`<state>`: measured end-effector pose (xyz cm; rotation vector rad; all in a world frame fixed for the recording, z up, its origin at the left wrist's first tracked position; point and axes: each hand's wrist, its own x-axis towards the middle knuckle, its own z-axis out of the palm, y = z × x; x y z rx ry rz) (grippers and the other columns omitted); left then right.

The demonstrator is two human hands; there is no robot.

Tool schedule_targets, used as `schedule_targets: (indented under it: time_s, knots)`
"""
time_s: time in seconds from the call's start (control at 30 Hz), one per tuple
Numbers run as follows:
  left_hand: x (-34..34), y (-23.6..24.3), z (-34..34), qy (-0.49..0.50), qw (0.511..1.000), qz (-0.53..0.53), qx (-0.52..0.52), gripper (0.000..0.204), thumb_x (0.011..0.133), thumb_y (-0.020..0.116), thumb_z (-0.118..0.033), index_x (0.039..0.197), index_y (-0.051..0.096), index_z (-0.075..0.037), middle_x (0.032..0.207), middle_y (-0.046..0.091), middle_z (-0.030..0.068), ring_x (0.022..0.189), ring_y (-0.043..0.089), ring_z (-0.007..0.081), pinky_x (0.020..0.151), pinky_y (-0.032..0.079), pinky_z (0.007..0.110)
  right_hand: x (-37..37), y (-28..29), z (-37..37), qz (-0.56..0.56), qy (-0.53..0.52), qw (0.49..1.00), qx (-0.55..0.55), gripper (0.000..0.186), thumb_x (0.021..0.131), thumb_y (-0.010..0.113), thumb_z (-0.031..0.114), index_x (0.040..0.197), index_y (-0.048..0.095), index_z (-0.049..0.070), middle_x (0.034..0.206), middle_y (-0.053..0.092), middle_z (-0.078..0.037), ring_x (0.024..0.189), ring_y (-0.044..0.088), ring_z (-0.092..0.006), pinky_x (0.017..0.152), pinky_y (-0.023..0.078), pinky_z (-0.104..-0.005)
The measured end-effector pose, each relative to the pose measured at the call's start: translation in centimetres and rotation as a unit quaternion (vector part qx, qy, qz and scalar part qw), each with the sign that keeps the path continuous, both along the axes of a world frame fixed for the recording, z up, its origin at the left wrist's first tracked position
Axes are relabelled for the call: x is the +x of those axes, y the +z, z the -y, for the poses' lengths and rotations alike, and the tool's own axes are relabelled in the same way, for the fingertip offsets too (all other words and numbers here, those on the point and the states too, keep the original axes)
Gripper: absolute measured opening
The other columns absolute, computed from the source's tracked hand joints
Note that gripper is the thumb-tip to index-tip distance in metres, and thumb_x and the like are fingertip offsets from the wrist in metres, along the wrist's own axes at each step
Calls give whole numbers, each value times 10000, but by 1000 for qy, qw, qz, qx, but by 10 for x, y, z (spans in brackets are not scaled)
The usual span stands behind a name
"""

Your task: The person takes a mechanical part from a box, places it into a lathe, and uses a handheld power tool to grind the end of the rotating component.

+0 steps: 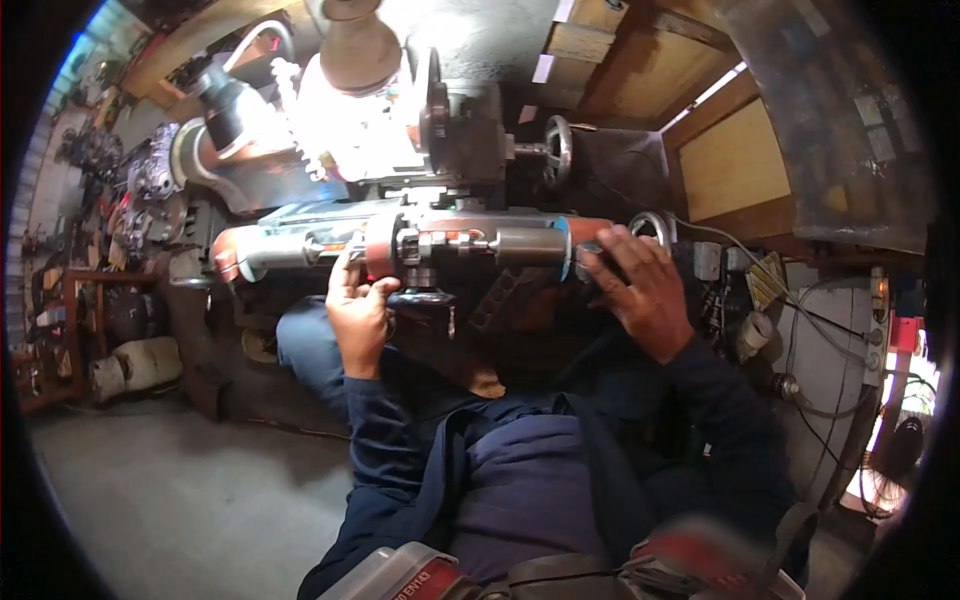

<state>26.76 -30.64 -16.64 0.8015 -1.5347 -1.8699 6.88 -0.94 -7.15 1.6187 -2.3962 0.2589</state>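
Note:
A long metal machine assembly [525, 247] spans the bench in front of me, with steel cylinders, red-orange housings and a central shaft. My left hand [356, 305] reaches up to it beside the middle red housing [382, 250], fingers curled on a small part I cannot make out. A black handwheel [422, 298] is just right of these fingers, below the shaft. My right hand [637, 290] is at the right end, fingers bent around a small knob [588, 258] that they partly hide. A chrome handwheel [651, 226] sits just behind that hand.
Behind stands a lit machine body [460, 130] with another handwheel [558, 152]. Cluttered shelves and metal parts [100, 170] line the left. Wooden panels [730, 170], cables and a power strip [873, 330] are at right. My legs [310, 350] are below the bench, over a concrete floor [180, 480].

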Motion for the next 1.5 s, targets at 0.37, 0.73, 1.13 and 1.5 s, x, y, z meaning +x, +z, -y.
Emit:
schedule_targets:
  time_s: [0.37,0.73,1.13,1.5]
  knots:
    - [5,-17,5,-7,998,-52,37,601,870,653,71,1409,393,22,1281,595,137,781,659,111,588,501,179,20,-52,-17,-82,195,955,-206,436,752,745,61,1165,674,180,1123,591,-13,1047,589,-183,812,502,-345]
    - [1,-13,8,-6,999,-42,28,564,843,727,14,1339,459,23,1208,636,109,780,630,57,599,489,157,6,-17,-41,103,119,986,49,386,762,660,31,1146,666,70,1087,604,-92,982,636,-280,812,545,-411]
    - [4,9,9,-17,995,86,-39,592,743,804,23,1198,426,37,973,687,120,711,566,43,637,471,194,-10,-21,5,51,210,975,53,171,755,722,97,911,653,108,1367,489,-73,1332,403,-397,1065,445,-550]
    - [3,4,24,-40,995,69,-52,595,728,847,-46,1200,498,49,1054,688,138,780,617,69,667,495,191,-8,-8,20,68,157,984,55,281,697,752,80,950,631,100,1359,489,-49,1351,398,-361,1087,429,-542]
